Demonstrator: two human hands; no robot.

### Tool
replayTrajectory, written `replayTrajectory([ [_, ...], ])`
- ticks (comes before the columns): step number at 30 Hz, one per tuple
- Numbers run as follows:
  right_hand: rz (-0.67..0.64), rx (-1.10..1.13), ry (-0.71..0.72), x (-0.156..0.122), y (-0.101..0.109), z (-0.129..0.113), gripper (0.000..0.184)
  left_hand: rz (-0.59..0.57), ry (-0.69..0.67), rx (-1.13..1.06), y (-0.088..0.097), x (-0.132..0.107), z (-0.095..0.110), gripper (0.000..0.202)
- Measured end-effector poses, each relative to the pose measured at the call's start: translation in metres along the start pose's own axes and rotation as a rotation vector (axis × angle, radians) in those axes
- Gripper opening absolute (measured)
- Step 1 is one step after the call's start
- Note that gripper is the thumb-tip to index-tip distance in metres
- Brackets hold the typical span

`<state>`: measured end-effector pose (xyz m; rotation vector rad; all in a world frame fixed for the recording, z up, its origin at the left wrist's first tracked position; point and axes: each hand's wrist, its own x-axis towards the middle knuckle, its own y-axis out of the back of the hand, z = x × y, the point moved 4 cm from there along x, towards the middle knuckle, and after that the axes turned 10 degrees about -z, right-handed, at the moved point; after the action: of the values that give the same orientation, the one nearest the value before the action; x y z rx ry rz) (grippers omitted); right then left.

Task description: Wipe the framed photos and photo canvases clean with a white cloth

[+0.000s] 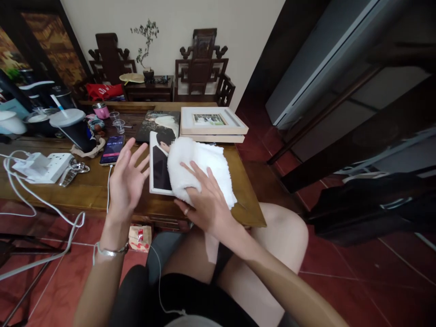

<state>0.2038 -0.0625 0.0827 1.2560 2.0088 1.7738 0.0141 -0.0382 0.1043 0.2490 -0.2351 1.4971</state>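
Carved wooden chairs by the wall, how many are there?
2. One carved chair stands left of the potted plant in the picture; the other carved chair stands right of it. More could be hidden or outside the view.

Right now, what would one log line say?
left hand: open, raised, holding nothing; right hand: spread on white cloth; white cloth: partly covering photo panel

The cloth (216,158) looks fluffy, the wooden table (245,193) glossy.
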Motion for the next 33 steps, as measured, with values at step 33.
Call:
replayTrajectory([
  [33, 1.059, 0.202, -0.739, -0.111, 0.075, 0.106, 0.054, 0.12, 0.494, -0.073, 0.013, 0.009, -0.083, 0.051],
])
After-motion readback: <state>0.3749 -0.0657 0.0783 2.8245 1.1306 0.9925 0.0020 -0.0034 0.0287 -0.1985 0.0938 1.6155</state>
